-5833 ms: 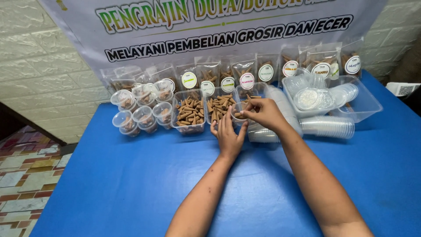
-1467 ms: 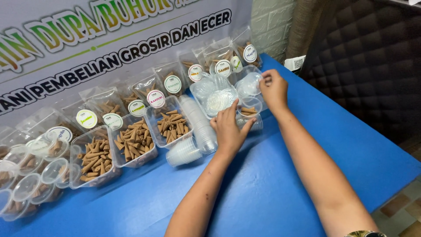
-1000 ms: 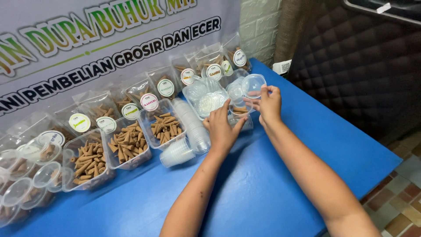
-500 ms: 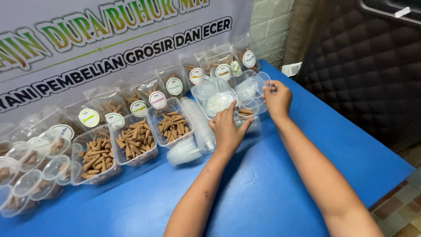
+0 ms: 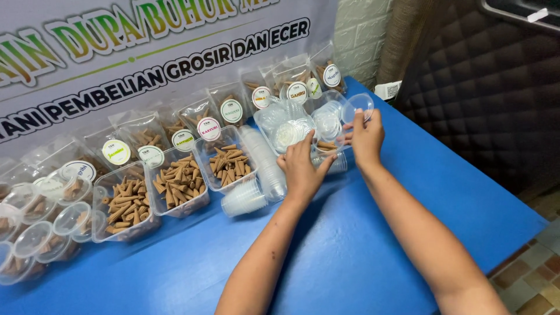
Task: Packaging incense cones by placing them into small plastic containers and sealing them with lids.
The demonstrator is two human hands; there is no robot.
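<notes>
Hands at a clear tub of lids, far right on the blue table (image 5: 361,256).

The right hand (image 5: 366,137) pinches a round clear lid (image 5: 357,106) above the lid tub (image 5: 303,125); the left hand (image 5: 303,169) rests fingers spread on a small cup (contents mostly hidden). Left of them lie stacked clear cups (image 5: 256,181) and open trays of brown cones (image 5: 175,185); behind stand clear bags with round white labels (image 5: 208,128), under a white banner (image 5: 146,52) lettered green and black.

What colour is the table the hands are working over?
Bright blue table top, clearest in the head view.
</notes>
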